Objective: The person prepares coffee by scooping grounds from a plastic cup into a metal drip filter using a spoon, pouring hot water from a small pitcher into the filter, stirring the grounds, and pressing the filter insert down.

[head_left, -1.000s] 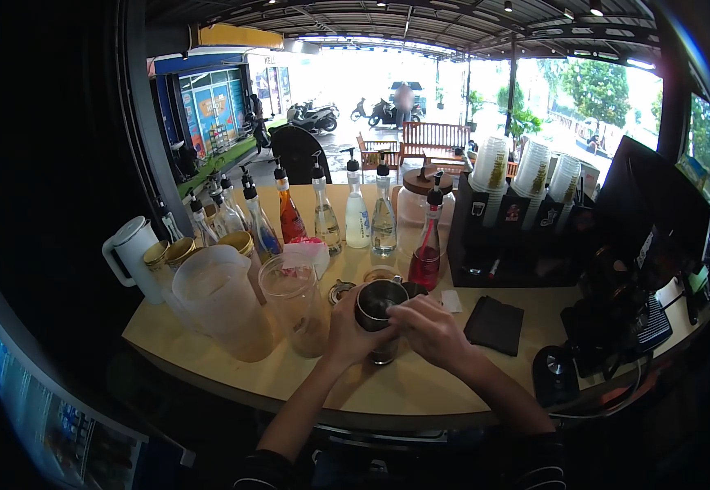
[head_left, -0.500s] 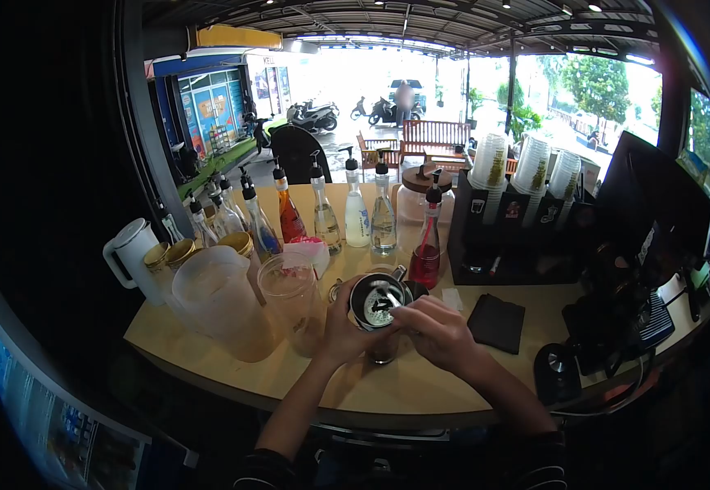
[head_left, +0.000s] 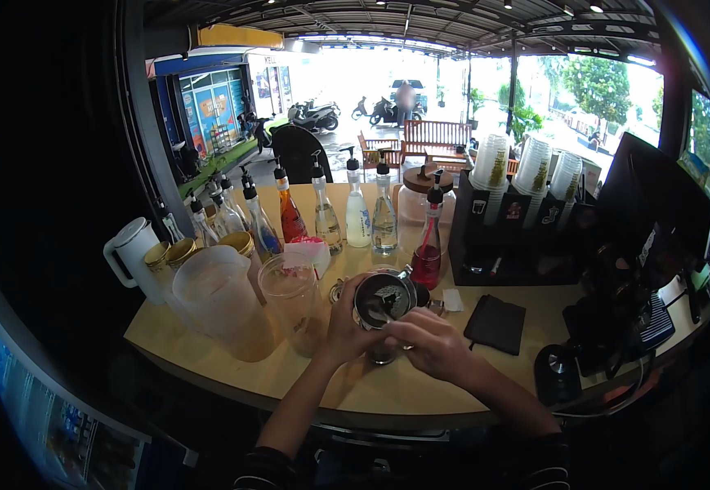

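Observation:
A metal cup with dark contents and pale froth is tilted so that its mouth faces me. My left hand is wrapped around its left side. Pinched in the fingers of my right hand is a thin shiny utensil, seemingly a spoon, with its far end inside the cup. The fingers hide most of its handle. Below the cup, partly covered by my hands, a small glass stands on the counter. To the left is a large clear plastic cup.
Pump bottles line the counter's far side, with a red syrup bottle nearer. A frosted jug and white kettle stand left. Right are a black cup holder, a folded dark cloth and a grinder-like dark machine.
The metal cup has shifted slightly right. My right hand has moved a little lower and left, and the spoon has swung toward the cup's near side.

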The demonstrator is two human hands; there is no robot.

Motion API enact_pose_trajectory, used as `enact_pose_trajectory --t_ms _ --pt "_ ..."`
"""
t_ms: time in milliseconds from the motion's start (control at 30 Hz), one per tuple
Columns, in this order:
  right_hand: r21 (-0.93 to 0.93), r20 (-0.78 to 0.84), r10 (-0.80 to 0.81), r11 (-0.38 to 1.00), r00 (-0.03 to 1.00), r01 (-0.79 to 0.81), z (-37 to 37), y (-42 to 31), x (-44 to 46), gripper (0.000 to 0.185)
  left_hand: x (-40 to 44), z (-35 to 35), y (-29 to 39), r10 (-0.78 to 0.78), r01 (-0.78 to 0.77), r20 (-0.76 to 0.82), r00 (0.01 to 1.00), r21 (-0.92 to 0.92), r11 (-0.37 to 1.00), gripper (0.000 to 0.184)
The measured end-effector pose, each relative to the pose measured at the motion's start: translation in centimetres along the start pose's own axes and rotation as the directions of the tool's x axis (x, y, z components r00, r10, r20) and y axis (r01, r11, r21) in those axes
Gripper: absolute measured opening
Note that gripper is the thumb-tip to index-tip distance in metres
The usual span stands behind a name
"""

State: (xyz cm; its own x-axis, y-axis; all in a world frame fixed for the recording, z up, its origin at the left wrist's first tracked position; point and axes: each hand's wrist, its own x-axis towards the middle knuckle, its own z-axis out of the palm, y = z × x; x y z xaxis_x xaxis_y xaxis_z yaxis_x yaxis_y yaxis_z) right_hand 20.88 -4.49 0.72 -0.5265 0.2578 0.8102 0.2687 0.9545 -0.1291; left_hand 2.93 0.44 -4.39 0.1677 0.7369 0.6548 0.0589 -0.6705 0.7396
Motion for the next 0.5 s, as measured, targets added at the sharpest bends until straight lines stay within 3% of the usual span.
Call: enact_pose_trajectory --t_ms 67,133,300,400,500 --pt "0.004 -0.035 0.038 0.999 0.999 -0.038 0.02 0.29 -0.04 0.034 0.01 -0.01 0.03 0.017 -0.017 0.013 1.000 0.036 0.999 0.089" --pt "0.034 -0.036 0.056 0.998 0.998 -0.055 0.08 0.37 0.03 0.030 0.14 0.15 -0.33 0.024 -0.024 -0.001 1.000 -0.099 0.995 0.091" --pt "0.076 0.038 0.017 0.997 0.999 -0.020 -0.05 0.12 0.14 0.032 0.10 0.33 -0.14 0.021 -0.019 0.013 1.000 -0.161 0.987 0.090" --pt "0.051 -0.092 0.112 0.993 0.989 -0.108 -0.15 0.20 0.22 0.020 0.13 0.47 0.19 0.058 -0.055 0.013 0.998 -0.192 0.980 0.088" --pt "0.117 0.034 0.131 0.984 0.991 -0.135 -0.21 0.10 -0.03 0.019 0.25 0.58 0.19 0.061 -0.059 0.005 0.998 -0.193 0.979 0.088"
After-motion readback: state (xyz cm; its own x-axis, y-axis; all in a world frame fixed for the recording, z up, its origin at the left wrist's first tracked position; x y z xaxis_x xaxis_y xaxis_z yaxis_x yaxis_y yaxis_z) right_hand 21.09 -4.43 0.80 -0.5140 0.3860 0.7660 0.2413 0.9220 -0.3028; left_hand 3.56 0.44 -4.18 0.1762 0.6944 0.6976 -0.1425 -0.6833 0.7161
